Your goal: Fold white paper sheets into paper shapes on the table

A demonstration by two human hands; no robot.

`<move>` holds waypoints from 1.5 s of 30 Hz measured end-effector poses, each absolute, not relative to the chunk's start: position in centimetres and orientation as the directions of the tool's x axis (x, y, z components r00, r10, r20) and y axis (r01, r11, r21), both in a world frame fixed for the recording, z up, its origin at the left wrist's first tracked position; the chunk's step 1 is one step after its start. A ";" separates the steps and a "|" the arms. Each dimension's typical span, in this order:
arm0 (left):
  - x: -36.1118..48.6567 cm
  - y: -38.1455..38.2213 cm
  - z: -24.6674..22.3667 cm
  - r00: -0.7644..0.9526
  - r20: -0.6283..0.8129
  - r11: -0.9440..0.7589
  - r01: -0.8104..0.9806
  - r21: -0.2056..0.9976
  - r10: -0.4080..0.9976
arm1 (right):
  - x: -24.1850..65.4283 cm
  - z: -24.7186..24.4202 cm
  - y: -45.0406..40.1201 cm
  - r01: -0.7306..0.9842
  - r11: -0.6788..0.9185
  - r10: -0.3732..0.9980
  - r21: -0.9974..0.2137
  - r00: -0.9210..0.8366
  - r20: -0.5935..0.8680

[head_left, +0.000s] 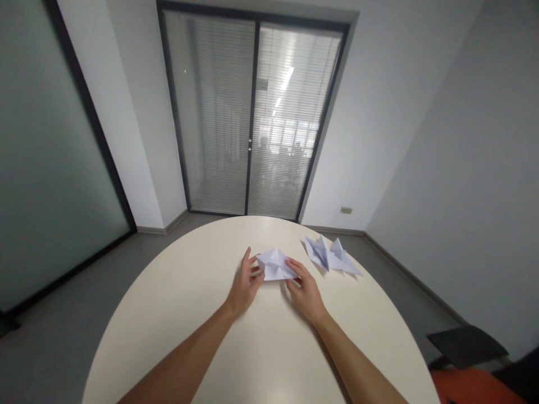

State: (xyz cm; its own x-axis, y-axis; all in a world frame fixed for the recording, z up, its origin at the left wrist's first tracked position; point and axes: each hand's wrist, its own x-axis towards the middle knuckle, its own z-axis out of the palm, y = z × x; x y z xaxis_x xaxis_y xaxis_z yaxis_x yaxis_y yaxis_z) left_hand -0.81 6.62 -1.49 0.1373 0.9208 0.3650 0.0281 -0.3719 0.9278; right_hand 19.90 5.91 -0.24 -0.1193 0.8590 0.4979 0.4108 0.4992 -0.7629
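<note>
A folded white paper boat (275,266) is held between both hands, just above the middle of the round table. My left hand (245,283) grips its left end, with the thumb at the lower edge and the index finger raised. On the other end, my right hand (304,289) has its fingers over the top of the paper and its thumb below. The right fingers partly hide that end. Beyond my right hand lie folded white paper pieces (330,255) with pointed peaks, close together on the table.
The round cream table (177,314) fills the lower middle. A chair with a black back (467,345) and an orange seat (475,386) stands at the lower right. Behind the table is a glass door (210,123) with blinds, between pale walls.
</note>
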 end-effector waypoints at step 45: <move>0.1 6.4 -2.1 -0.020 0.280 -0.280 0.007 0.960 0.960 | 21.5 -0.3 5.7 0.129 0.408 0.880 -0.904 0.206 0.427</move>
